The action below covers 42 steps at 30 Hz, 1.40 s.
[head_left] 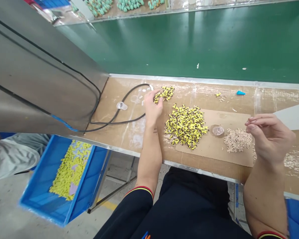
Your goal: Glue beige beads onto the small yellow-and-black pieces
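My left hand (152, 101) is at the near left side of a small pile of yellow-and-black pieces (167, 93), thumb and forefinger apart, the other fingers partly hidden. My right hand (271, 136) is raised beside a heap of small beige pieces (237, 140), its thumb and fingertips pinched together. Whatever may be between those tips is too small to make out. Between my hands lies a larger heap of yellow-and-black pieces (185, 126), partly on a cardboard sheet (214, 153). A small round clear dish (217, 130) sits between that heap and the beige pieces.
A black cable (114, 122) loops over the table's left part, near a clear plastic cup (122, 106). Farther back lies a blue cone-shaped cap (240, 93). A green belt (176, 46) runs behind. A blue crate (77, 199) with yellow pieces stands lower left, beside another person's sleeve (15, 156).
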Tool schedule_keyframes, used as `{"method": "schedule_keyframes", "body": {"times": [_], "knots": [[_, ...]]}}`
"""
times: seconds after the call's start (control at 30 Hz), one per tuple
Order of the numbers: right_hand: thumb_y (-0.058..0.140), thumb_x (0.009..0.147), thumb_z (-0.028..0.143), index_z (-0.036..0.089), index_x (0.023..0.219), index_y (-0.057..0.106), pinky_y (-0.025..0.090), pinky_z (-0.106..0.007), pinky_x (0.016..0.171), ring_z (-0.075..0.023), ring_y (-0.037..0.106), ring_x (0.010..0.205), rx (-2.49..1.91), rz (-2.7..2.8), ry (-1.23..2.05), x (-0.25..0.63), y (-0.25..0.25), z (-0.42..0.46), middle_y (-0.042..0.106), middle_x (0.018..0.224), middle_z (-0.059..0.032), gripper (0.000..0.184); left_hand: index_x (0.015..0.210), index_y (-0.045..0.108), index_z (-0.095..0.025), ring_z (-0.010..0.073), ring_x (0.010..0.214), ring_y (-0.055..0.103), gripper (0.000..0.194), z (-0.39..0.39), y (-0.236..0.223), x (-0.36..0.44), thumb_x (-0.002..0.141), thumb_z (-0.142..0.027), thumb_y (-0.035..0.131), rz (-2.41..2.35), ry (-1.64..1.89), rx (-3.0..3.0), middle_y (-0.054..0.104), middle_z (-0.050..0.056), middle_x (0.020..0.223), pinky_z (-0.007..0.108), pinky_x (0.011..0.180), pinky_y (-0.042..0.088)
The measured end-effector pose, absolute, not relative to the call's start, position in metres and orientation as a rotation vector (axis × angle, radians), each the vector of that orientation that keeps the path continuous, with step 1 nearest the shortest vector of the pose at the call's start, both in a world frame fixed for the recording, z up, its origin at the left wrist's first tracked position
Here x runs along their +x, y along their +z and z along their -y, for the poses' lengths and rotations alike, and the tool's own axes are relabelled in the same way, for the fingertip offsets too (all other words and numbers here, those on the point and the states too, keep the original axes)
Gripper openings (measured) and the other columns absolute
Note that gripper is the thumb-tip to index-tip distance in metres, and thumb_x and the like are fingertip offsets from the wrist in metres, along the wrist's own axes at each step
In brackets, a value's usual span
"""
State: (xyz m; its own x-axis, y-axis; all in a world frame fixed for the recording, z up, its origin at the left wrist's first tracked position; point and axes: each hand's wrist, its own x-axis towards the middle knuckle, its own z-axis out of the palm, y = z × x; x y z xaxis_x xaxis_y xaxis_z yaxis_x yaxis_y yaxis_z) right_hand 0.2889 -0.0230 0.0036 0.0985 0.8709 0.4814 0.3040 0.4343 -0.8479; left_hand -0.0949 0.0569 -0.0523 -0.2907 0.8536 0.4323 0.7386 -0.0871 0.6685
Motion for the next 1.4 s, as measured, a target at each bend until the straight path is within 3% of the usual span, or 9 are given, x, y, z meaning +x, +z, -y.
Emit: {"method": "schedule_keyframes", "body": {"times": [0.1,0.2,0.33,0.43,0.53,0.63,0.9,1.23,1.4], "knots": [[0.077,0.090,0.032,0.035,0.088,0.078,0.048,-0.044,0.065,-0.0238,0.061,0.069,-1.278,1.631,0.468,0.314,0.000,0.018,0.070,0.082,-0.0049,0.004,0.113,0.073,-0.022,0.0227,0.104,0.068,0.027,-0.045,-0.042,-0.087,0.088,-0.018,0.065,-1.948,1.354,1.814,0.077,0.007,0.114,0.040,0.094,0.055],[0.075,0.090,0.045,0.029,0.084,0.080,0.047,-0.040,0.061,-0.0185,0.058,0.060,-1.446,1.920,0.476,0.335,-0.008,0.013,0.071,0.083,-0.0042,0.017,0.110,0.075,-0.021,0.0238,0.108,0.067,0.022,-0.036,-0.033,-0.064,0.090,-0.026,0.067,-1.665,1.045,2.046,0.076,0.008,0.112,0.043,0.102,0.052],[0.072,0.089,0.058,0.029,0.100,0.084,0.054,-0.044,0.080,-0.0253,0.067,0.089,-1.475,2.214,0.636,0.344,-0.021,0.010,0.073,0.097,-0.0078,0.033,0.126,0.073,-0.023,0.0311,0.128,0.058,0.034,-0.029,-0.028,-0.029,0.095,-0.034,0.065,-1.460,0.564,2.214,0.070,0.012,0.131,0.055,0.112,0.043],[0.072,0.091,0.052,0.029,0.092,0.084,0.053,-0.046,0.085,-0.0258,0.065,0.091,-1.490,2.280,0.670,0.343,-0.027,0.009,0.072,0.094,-0.0073,0.026,0.120,0.075,-0.022,0.0327,0.128,0.057,0.028,-0.028,-0.030,-0.014,0.098,-0.032,0.061,-1.440,0.484,2.228,0.069,0.013,0.130,0.054,0.110,0.043],[0.073,0.092,0.042,0.028,0.080,0.081,0.052,-0.044,0.082,-0.0243,0.063,0.086,-1.490,2.308,0.685,0.341,-0.024,0.009,0.070,0.088,-0.0061,0.020,0.102,0.078,-0.022,0.0319,0.122,0.060,0.019,-0.029,-0.032,-0.011,0.097,-0.028,0.062,-1.455,0.528,2.231,0.072,0.011,0.120,0.053,0.107,0.042],[0.071,0.093,0.036,0.028,0.081,0.080,0.053,-0.043,0.082,-0.0252,0.064,0.088,-1.470,2.330,0.708,0.339,-0.014,0.010,0.071,0.089,-0.0065,0.016,0.092,0.078,-0.021,0.0303,0.119,0.061,0.020,-0.030,-0.031,-0.012,0.097,-0.027,0.060,-1.459,0.536,2.231,0.074,0.010,0.117,0.052,0.106,0.042],[0.070,0.093,0.033,0.027,0.086,0.079,0.053,-0.039,0.074,-0.0235,0.068,0.084,-1.445,2.230,0.745,0.342,-0.003,0.011,0.075,0.091,-0.0064,0.013,0.093,0.076,-0.020,0.0234,0.112,0.068,0.021,-0.030,-0.022,-0.020,0.097,-0.032,0.059,-1.446,0.887,2.089,0.076,0.008,0.117,0.042,0.105,0.050],[0.071,0.091,0.028,0.025,0.088,0.079,0.053,-0.035,0.068,-0.0196,0.069,0.077,-1.409,2.129,0.757,0.341,0.000,0.012,0.077,0.090,-0.0056,0.009,0.086,0.075,-0.019,0.0145,0.080,0.071,0.015,-0.030,-0.025,-0.020,0.089,-0.033,0.070,-1.433,1.115,1.916,0.079,0.002,0.086,0.027,0.080,0.055],[0.078,0.089,0.033,0.026,0.083,0.077,0.051,-0.033,0.063,-0.0181,0.067,0.074,-1.338,2.057,0.754,0.336,0.005,0.013,0.077,0.085,-0.0039,0.009,0.087,0.065,-0.019,0.0117,0.072,0.068,0.023,-0.028,-0.025,-0.015,0.094,-0.041,0.069,-1.361,1.262,1.832,0.075,0.002,0.080,0.025,0.071,0.055]]}}
